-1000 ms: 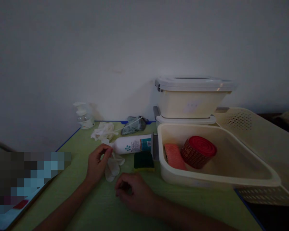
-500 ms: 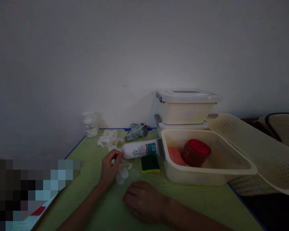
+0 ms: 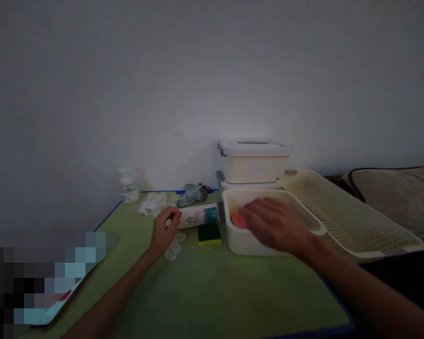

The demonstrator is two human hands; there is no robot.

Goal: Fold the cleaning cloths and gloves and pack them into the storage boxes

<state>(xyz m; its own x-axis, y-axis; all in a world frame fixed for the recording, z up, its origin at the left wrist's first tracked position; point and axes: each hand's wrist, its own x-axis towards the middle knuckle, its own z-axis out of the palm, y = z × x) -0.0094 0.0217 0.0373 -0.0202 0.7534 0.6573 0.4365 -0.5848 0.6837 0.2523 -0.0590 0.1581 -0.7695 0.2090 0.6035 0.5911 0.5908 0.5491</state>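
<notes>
My left hand (image 3: 165,230) is closed in a pinch beside the near end of a white tube (image 3: 196,216) with a teal band, lying on its side. What sits between its fingertips, if anything, is too small to make out. Below that hand lie pale rounded pieces (image 3: 173,249). My right hand (image 3: 273,225), blurred, is over the open cream bin (image 3: 249,242), its fingers stretched to the left. An orange-red item (image 3: 239,220) shows inside the bin beside those fingers. A green and yellow sponge (image 3: 209,234) lies in front of the tube.
Two lidded boxes (image 3: 256,167) are stacked behind the bin. To the right stands a long perforated basket (image 3: 342,216). A pump bottle (image 3: 129,186), crumpled white material (image 3: 153,203) and a grey cloth item (image 3: 192,195) line the back of the green table (image 3: 205,292).
My right hand has risen from the table's front and moved right, over the open bin, covering the red roll there. My left hand stays pinched by the tube. The view has shifted slightly.
</notes>
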